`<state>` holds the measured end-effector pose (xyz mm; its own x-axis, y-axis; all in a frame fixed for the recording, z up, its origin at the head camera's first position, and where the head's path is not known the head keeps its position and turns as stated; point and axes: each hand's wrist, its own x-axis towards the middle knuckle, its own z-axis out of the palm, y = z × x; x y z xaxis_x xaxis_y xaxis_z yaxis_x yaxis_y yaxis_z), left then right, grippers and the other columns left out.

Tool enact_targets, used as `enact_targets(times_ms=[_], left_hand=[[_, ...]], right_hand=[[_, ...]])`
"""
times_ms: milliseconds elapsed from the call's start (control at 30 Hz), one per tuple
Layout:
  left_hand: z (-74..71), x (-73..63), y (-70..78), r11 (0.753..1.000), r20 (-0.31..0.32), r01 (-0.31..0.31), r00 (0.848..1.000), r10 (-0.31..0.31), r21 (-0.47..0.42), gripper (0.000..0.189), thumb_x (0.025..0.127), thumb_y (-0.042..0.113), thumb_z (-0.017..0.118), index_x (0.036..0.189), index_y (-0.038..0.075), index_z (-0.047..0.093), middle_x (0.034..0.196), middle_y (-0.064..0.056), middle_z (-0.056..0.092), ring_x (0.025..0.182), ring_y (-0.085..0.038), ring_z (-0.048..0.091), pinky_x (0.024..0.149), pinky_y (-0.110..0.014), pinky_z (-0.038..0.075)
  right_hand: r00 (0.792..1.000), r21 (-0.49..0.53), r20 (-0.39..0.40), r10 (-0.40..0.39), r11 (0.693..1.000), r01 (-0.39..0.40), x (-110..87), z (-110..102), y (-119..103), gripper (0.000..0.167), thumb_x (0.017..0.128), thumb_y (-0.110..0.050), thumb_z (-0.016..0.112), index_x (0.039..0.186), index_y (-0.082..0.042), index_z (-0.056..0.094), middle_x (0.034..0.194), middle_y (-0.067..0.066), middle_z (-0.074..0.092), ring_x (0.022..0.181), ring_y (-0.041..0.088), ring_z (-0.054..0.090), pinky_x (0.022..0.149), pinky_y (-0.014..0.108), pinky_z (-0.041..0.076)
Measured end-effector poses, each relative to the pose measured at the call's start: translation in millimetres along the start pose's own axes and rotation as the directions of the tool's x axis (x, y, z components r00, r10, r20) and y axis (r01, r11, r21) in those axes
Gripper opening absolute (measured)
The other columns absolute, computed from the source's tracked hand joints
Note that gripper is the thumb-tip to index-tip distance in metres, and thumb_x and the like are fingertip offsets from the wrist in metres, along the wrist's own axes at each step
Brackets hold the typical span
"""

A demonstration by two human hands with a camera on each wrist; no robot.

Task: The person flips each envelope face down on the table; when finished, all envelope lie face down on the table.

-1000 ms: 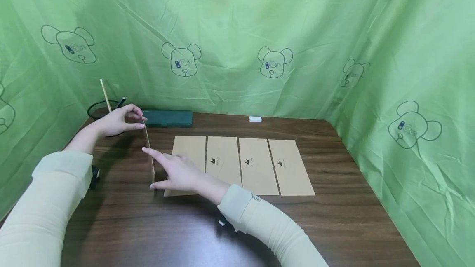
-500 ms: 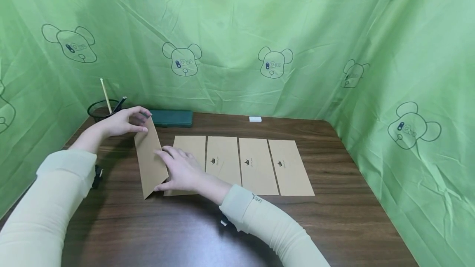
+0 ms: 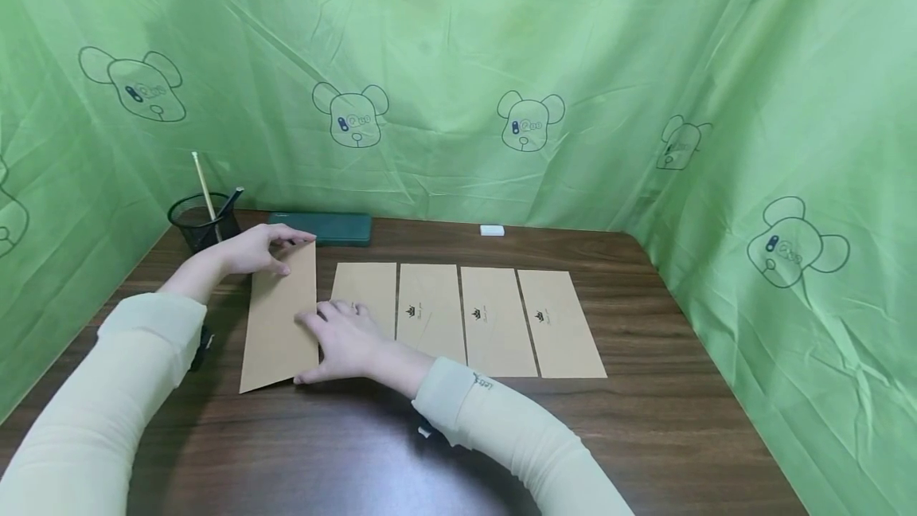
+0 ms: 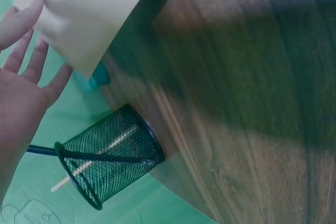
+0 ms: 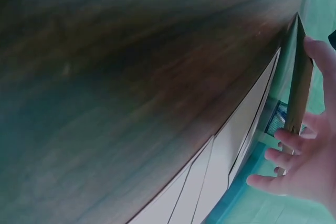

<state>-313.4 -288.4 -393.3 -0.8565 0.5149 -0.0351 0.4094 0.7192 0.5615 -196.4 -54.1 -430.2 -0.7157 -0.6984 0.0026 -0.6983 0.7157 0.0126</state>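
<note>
Both hands hold a brown paper envelope, tilted up from the table at the left. My left hand pinches its top edge, thumb on the near face and fingers behind. My right hand holds its right edge near the lower corner, with thumb and fingers spread along it. In the left wrist view the envelope bends a little at the thumb. Seen edge-on in the right wrist view, the envelope stands between thumb and fingers. Several like envelopes lie in a row to the right, crowns printed on them.
Behind the left hand stands a black mesh pen cup holding a thin stick and a dark pen. A dark green case and a small white block lie along the table's back edge. Green curtains enclose the table.
The envelope has turned from nearly edge-on to showing its broad plain face. My left hand has moved right and slightly down with it; the right hand has shifted only a little.
</note>
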Motion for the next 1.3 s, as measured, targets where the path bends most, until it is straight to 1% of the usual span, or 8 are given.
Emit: enact_targets(times_ms=[200,333,567,767,867,933,1167,1300], left_hand=[[12.2,3.6,-3.5,0.999,-0.012,-0.003,1.000,0.004,0.055,0.068,0.075,0.006,0.077,0.137,0.010,0.050,0.128,-0.017,0.050,0.114,-0.034,0.047,0.095,-0.056,0.038],[20.1,6.0,-7.3,0.997,-0.032,-0.005,0.999,0.008,0.074,0.068,0.074,0.001,0.077,0.136,0.010,0.051,0.126,-0.016,0.051,0.112,-0.033,0.047,0.094,-0.057,0.039],[32.4,6.5,-14.8,0.996,-0.086,0.003,0.996,0.005,0.085,0.068,0.075,-0.003,0.075,0.136,0.012,0.050,0.131,-0.017,0.048,0.121,-0.039,0.044,0.096,-0.062,0.036],[44.3,5.4,-19.8,0.994,-0.142,-0.059,0.987,0.073,0.097,0.065,0.073,-0.008,0.074,0.132,0.010,0.054,0.126,-0.018,0.052,0.115,-0.040,0.049,0.092,-0.059,0.041],[48.6,6.0,-20.9,0.994,-0.139,-0.073,0.987,0.083,0.079,0.064,0.073,-0.010,0.073,0.131,0.008,0.054,0.127,-0.019,0.053,0.115,-0.040,0.049,0.092,-0.059,0.042],[50.2,6.8,-22.4,0.996,-0.131,-0.062,0.989,0.071,0.067,0.064,0.074,-0.011,0.072,0.132,0.009,0.053,0.129,-0.019,0.052,0.116,-0.039,0.049,0.092,-0.058,0.042],[51.8,7.0,-32.1,0.997,-0.102,-0.050,0.993,0.055,0.054,0.061,0.079,-0.007,0.069,0.135,0.005,0.049,0.125,-0.018,0.057,0.111,-0.035,0.053,0.093,-0.056,0.041],[52.0,6.1,-37.9,0.998,-0.111,-0.033,0.993,0.039,0.051,0.058,0.080,-0.003,0.070,0.134,0.005,0.050,0.123,-0.017,0.059,0.112,-0.036,0.053,0.094,-0.057,0.040]], right_hand=[[0.996,0.013,0.076,-0.038,0.999,0.038,2.2,3,5,0.092,0.067,-0.078,0.060,0.145,-0.040,0.028,0.135,-0.012,0.041,0.130,0.015,0.033,0.102,0.047,0.034],[0.994,0.024,0.090,-0.061,0.998,0.059,5.1,7,7,0.089,0.067,-0.078,0.059,0.143,-0.042,0.030,0.131,-0.014,0.041,0.131,0.013,0.030,0.102,0.046,0.035],[0.993,0.008,0.107,-0.042,0.999,0.041,8.2,12,6,0.084,0.066,-0.083,0.054,0.140,-0.049,0.032,0.129,-0.011,0.038,0.124,0.013,0.032,0.100,0.047,0.034],[0.987,-0.047,0.149,-0.053,0.997,0.061,8.5,13,7,0.077,0.070,-0.085,0.045,0.138,-0.054,0.031,0.141,-0.009,0.029,0.130,0.017,0.027,0.105,0.053,0.030],[0.983,-0.056,0.168,-0.080,0.994,0.090,9.0,14,10,0.076,0.071,-0.085,0.043,0.140,-0.054,0.029,0.149,-0.010,0.023,0.137,0.021,0.022,0.107,0.057,0.025],[0.978,-0.051,0.183,-0.099,0.993,0.110,10.2,13,13,0.077,0.072,-0.084,0.043,0.141,-0.054,0.027,0.152,-0.010,0.020,0.141,0.023,0.018,0.109,0.060,0.021],[0.954,0.029,0.249,-0.166,0.986,0.164,13.4,14,26,0.080,0.071,-0.082,0.048,0.141,-0.056,0.021,0.156,-0.015,0.012,0.145,0.024,0.007,0.112,0.061,0.008],[0.945,0.065,0.261,-0.196,0.981,0.185,13.5,15,32,0.079,0.072,-0.081,0.048,0.142,-0.056,0.020,0.156,-0.017,0.010,0.146,0.023,0.005,0.112,0.061,0.007]])
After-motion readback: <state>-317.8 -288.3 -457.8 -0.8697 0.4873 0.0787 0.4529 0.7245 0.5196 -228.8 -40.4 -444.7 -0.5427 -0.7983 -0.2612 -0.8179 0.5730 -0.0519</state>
